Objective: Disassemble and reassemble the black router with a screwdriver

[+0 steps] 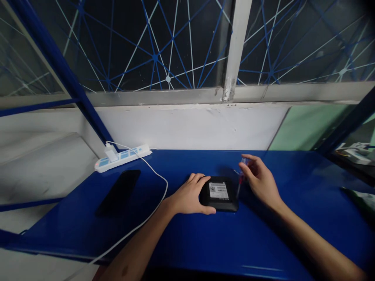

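Note:
A black box-shaped device (219, 203) with a white printed label (218, 191) lies on the blue table (205, 242). My left hand (190, 196) grips its left side, fingers over the far edge and thumb at the near edge. In my right hand (259, 179), pinched between thumb and fingers, is a screwdriver (240, 180) with a clear and red handle. It is held upright, its shaft pointing down at the device's right edge; whether the tip touches is too blurred to tell.
A black phone (118, 192) lies at the left. Behind it is a white power strip (125, 157) with a plugged-in charger (111, 152). The charger's white cable (156, 171) curves past my left forearm. A green-and-white item (361, 199) sits at the right edge.

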`<state>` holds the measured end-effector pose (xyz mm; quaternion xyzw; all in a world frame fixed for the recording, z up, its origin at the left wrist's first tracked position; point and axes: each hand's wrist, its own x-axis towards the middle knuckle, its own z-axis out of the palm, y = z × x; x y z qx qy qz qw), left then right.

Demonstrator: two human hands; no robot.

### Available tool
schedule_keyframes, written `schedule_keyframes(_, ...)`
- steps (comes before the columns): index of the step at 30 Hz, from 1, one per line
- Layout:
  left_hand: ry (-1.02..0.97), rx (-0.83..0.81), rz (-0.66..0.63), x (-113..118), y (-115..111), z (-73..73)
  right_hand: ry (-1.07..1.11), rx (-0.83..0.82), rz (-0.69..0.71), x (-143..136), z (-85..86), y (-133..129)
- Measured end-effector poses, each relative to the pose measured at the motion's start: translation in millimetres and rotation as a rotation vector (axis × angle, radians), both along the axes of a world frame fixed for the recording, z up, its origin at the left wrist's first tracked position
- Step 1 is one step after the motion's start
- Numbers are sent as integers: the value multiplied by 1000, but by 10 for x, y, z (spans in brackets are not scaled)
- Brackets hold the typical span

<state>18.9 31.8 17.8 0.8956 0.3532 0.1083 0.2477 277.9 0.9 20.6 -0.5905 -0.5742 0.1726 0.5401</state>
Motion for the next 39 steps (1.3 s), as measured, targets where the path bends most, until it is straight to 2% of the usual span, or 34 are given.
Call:
schedule_keyframes(3,-2,8,13,-40,28,22,-402,-124,1,56,-17,-2)
schedule_keyframes(6,2,12,27,-67,41,31,-741,-226,-52,22,-108,-31)
schedule_keyframes(9,2,12,27,-80,41,29,-926,-298,-65,-25,-209,-58)
schedule_keyframes(12,6,1,34,-79,30,29,-1006,-322,-67,-41,-267,-75)
schedule_keyframes(16,59,-24,44,-67,11,25,-1038,-291,-116,-41,-248,-72)
schedule_keyframes(20,44,13,31,-47,-1,2,-1062,-275,-152,11,-136,-69)
schedule_keyframes(23,32,25,23,-34,-4,-13,-1087,-262,-170,153,-91,-145)
schedule_keyframes(27,1,32,22,-24,3,-28,-1089,-174,-147,484,-191,-377)
schedule_keyframes(31,4,26,28,-21,8,-30,-947,-222,-147,851,-383,-575)
schedule_keyframes(34,-13,27,30,-24,8,-27,-844,-250,-144,1055,-482,-596)
schedule_keyframes(37,-34,30,24,-30,14,-32,-676,-242,-128,1156,-459,-513)
schedule_keyframes(39,-35,27,21,-35,24,-43,-556,-206,-155,1169,-349,-418)
